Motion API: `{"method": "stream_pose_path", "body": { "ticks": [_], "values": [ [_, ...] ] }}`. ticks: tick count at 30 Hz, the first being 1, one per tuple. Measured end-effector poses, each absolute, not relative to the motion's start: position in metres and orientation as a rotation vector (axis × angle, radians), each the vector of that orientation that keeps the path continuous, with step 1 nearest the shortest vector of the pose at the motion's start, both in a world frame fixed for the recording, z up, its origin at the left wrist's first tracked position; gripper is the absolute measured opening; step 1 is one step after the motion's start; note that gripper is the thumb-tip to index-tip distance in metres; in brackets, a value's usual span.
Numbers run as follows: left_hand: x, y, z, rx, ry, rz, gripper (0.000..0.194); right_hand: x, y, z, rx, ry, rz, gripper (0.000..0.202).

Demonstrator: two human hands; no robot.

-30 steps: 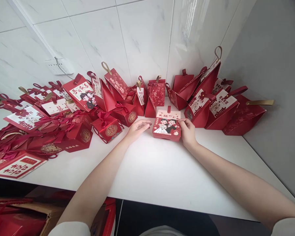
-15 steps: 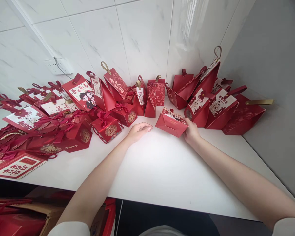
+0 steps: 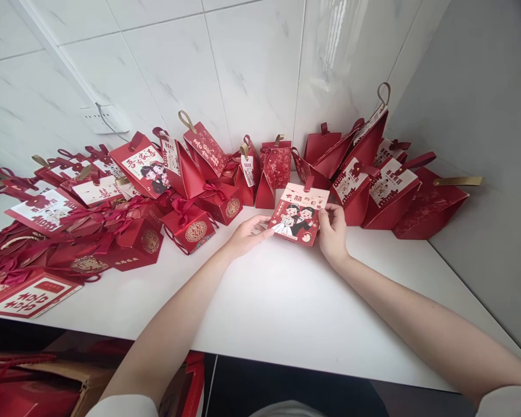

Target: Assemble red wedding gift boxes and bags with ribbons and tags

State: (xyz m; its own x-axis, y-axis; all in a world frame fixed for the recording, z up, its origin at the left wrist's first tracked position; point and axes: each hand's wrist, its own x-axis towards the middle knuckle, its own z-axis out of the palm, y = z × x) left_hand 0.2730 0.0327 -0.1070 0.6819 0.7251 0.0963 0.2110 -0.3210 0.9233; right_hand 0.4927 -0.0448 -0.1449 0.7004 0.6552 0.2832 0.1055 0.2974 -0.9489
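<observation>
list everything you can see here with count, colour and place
cartoon couple gift box: one, red with a white top panel, on the table near the middle, held between both hands
other gift boxes and bags: many, too crowded to count, red with white labels and gold or red handles, heaped along the wall from far left to the right corner
table: one, white, across the middle
tiled wall: white, behind the boxes
wall socket: one, white, on the left wall with a cable
cardboard carton: one, brown, below the table edge at lower left
left hand: at the box's left edge
right hand: gripping the box's right edge
</observation>
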Motion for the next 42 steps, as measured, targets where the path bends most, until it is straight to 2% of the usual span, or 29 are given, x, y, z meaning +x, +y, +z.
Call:
{"method": "stream_pose_path", "body": {
  "ticks": [2,4,7,12,16,17,20,21,24,29,33,37,42],
  "values": [
    [0.277,0.024,-0.104,1.977,0.692,0.667,0.055,0.486,-0.055,-0.138,-1.269,-0.970,0.196,0.024],
    [0.279,0.017,-0.103,2.088,0.648,0.722,0.073,0.482,-0.065,-0.133,-1.272,-1.216,0.017,0.028],
    [0.279,0.015,-0.104,2.146,0.622,0.707,0.091,0.476,-0.075,-0.133,-1.212,-1.476,-0.061,0.037],
    [0.272,0.027,-0.109,1.999,0.572,0.506,0.092,0.469,-0.077,-0.141,-1.159,-1.611,-0.061,0.045],
    [0.264,0.039,-0.114,1.945,0.558,0.393,0.082,0.468,-0.075,-0.138,-1.164,-1.560,-0.068,0.066],
    [0.262,0.041,-0.115,1.942,0.572,0.378,0.078,0.468,-0.074,-0.137,-1.202,-1.554,-0.054,0.063],
    [0.258,0.046,-0.117,1.939,0.585,0.353,0.064,0.471,-0.071,-0.134,-1.371,-1.550,-0.028,0.028],
    [0.257,0.047,-0.117,1.939,0.583,0.355,0.061,0.472,-0.070,-0.134,-1.413,-1.551,-0.024,0.022],
    [0.254,0.048,-0.116,1.905,0.617,0.392,0.061,0.474,-0.067,-0.137,-1.413,-1.491,0.095,0.026],
    [0.253,0.046,-0.114,1.776,0.659,0.486,0.076,0.472,-0.069,-0.140,-1.216,-1.252,0.526,0.032],
    [0.253,0.043,-0.113,1.673,0.615,0.555,0.080,0.469,-0.066,-0.138,-1.040,-1.024,0.855,0.034],
    [0.256,0.039,-0.114,1.513,0.535,0.618,0.095,0.466,-0.061,-0.137,-0.870,-0.786,0.980,0.039],
    [0.260,0.035,-0.116,1.320,0.553,0.712,0.086,0.471,-0.059,-0.141,-0.934,-0.880,1.098,0.048]
  ]
}}
